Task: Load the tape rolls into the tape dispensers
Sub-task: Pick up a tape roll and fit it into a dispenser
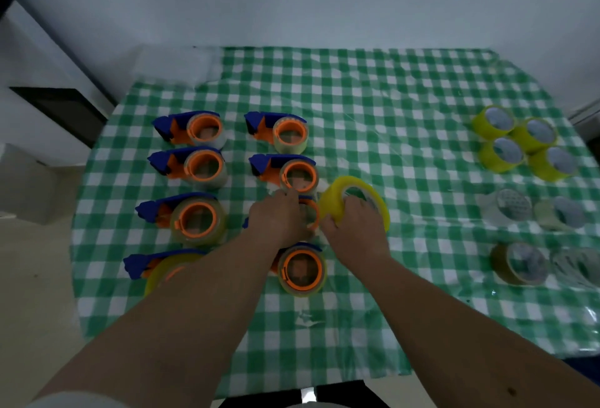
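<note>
Blue and orange tape dispensers lie in two columns on the checked cloth, most with a roll around the orange hub, such as one (198, 219) at the left. My left hand (279, 221) covers and holds a dispenser (311, 212) in the right column; only part of its orange hub shows. My right hand (355, 232) grips a yellow tape roll (337, 196), tilted on edge just right of that dispenser. Whether the roll touches the hub cannot be made out.
Several yellow rolls (519, 144) are grouped at the far right, with clear rolls (513, 206) and a brown roll (519, 264) nearer. A loaded dispenser (302, 269) lies under my forearms. The green checked tablecloth (389, 115) runs back to the wall.
</note>
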